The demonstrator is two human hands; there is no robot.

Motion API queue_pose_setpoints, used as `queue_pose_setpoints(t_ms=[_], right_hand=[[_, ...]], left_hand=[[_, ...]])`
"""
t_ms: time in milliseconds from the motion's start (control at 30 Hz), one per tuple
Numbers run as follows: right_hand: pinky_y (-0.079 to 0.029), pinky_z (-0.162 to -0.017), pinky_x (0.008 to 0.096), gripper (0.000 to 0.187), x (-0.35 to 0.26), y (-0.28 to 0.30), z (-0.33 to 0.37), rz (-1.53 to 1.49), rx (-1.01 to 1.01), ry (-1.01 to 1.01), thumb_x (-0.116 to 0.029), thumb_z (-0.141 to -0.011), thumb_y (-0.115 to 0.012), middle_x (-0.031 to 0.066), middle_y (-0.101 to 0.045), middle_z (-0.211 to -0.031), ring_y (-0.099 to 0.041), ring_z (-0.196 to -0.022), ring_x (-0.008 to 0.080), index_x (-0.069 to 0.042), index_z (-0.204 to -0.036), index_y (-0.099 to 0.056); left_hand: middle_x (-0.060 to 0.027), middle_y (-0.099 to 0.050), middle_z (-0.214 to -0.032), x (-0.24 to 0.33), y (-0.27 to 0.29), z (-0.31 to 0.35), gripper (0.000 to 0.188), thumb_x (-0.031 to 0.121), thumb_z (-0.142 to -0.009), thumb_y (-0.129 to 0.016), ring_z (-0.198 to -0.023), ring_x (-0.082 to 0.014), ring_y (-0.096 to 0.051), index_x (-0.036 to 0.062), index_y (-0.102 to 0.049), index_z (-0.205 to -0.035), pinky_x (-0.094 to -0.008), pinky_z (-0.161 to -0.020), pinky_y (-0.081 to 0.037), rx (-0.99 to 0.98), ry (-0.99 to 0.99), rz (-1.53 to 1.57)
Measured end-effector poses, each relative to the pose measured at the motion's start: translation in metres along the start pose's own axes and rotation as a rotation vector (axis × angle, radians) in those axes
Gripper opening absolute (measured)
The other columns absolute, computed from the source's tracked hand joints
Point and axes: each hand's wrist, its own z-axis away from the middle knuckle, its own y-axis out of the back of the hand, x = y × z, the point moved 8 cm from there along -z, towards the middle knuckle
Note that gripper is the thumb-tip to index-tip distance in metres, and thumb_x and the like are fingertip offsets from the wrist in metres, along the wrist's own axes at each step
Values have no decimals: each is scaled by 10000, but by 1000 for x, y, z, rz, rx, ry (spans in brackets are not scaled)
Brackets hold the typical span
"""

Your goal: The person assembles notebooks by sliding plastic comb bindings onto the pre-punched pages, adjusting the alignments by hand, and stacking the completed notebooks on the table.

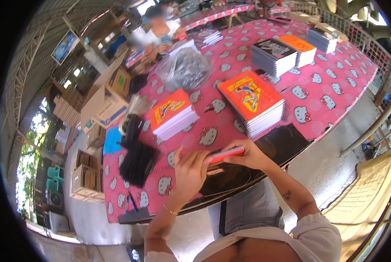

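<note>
Between my two hands, just over the near edge of the table, is a thin red-covered notebook, seen almost edge-on. My right hand grips its right end, thumb and fingers closed on it. Around the left end is my left hand, closed on it at the thumb side with some fingers lifted. Beyond my right hand stands a stack of orange-covered spiral notebooks. A smaller stack of orange-covered notebooks, white page edges showing, lies beyond my left hand.
A pink patterned cloth covers the table. To the left lie a blurred black bundle, a tape dispenser, a blue sheet and pens. Farther back are a plastic bag, dark-covered notebooks and a seated person.
</note>
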Motion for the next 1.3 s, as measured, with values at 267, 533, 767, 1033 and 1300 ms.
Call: queue_pose_setpoints(t_ms=[267, 533, 767, 1033, 1300], right_hand=[[-563, -725, 272, 214, 5, -24, -6, 150, 148, 118, -68, -869, -803, 77, -763, -873, -678, -809, 58, 1, -1065, -752], [-498, -625, 294, 300, -6, -19, -11, 312, -32, 129, -98, -892, -749, 105, -683, -766, -594, -669, 84, -49, -1188, -726], [-465, -579, 343, 367, -2, -22, -9, 380, -88, 154, -94, -892, -730, 179, -618, -714, -563, -570, 215, -62, -1256, -694], [-505, -619, 371, 305, -17, -26, -10, 428, -34, 252, -126, -906, -730, 221, -673, -796, -668, -661, 350, -30, -1193, -697], [-496, -599, 386, 266, -15, -27, -9, 447, -43, 246, -119, -892, -744, 220, -666, -772, -675, -652, 344, 5, -1122, -697]], left_hand=[[-391, -337, -1552, 12, -65, 41, 916, 607, -979, -503, -1472, -554, -302, -150, -368, -1478, -727, -1165, -168, 322, -167, -411], [-388, -336, -1558, 19, -60, 31, 951, 667, -983, -409, -1490, -519, -301, -145, -379, -1478, -711, -1175, -177, 231, -165, -481], [-409, -314, -1555, 25, -66, 31, 1050, 685, -877, -559, -1463, -567, -300, -153, -360, -1477, -732, -1163, -168, 202, -248, -557], [-398, -282, -1583, 44, -58, 32, 968, 602, -959, -544, -1500, -542, -258, -151, -300, -1516, -710, -1175, -163, 327, -321, -460], [-316, -373, -1583, 40, -73, 45, 843, 593, -1045, -387, -1520, -460, -296, -91, -338, -1535, -651, -1209, -125, 415, -319, -288]])
